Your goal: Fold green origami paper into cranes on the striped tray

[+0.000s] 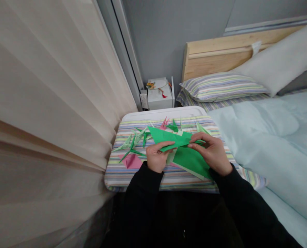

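My left hand (155, 156) and my right hand (208, 151) both pinch a folded sheet of green origami paper (169, 139), holding it above my lap. A larger green paper piece with a pale edge (191, 162) lies under my hands, touching or close to my right wrist. Left of my left hand lies a pink folded paper (130, 161). Several small green paper folds with pointed tips (134, 141) are scattered further up, and pink paper points (164, 124) stick up behind the sheet. All of these rest on a striped cloth (174, 181).
A white board rim (163, 113) shows behind the striped cloth. A beige curtain (44, 103) hangs along the left. A bed with a pale blue quilt (277, 137) and pillows lies to the right. A white box (160, 98) stands at the back.
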Motion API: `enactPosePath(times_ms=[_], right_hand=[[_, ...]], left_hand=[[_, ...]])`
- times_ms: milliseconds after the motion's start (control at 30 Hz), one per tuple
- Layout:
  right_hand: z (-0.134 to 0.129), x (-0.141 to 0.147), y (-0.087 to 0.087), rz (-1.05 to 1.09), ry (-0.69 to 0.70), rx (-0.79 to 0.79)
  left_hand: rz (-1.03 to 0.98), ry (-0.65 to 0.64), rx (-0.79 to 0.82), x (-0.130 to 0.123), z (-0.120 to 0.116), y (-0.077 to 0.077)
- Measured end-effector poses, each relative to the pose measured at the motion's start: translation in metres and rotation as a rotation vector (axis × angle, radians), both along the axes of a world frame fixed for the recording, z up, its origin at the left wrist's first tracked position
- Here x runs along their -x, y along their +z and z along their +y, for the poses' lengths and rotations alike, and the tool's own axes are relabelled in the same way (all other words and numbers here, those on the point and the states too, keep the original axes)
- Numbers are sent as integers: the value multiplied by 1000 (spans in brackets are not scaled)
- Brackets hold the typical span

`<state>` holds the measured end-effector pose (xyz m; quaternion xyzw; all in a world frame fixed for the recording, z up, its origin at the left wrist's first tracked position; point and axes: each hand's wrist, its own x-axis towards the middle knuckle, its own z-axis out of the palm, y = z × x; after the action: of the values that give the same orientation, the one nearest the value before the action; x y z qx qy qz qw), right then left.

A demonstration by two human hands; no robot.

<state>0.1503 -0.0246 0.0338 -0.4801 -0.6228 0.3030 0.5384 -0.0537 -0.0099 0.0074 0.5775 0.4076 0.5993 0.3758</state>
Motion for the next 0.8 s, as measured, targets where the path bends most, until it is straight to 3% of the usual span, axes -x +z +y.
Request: enactPosePath(times_ms=[133, 300, 600, 800], right_hand=[[0, 4, -2, 80, -41, -34], [0, 10, 0, 192, -58, 6], [0, 13, 1, 282, -86, 58], [-3, 5, 3, 217, -74, 39]], left_hand=[[-143, 28, 105, -4, 0, 1], [-127, 84, 170, -5, 0, 5], [-147, 145, 162, -3, 2, 0], [-159, 152, 150, -3, 2, 1]])
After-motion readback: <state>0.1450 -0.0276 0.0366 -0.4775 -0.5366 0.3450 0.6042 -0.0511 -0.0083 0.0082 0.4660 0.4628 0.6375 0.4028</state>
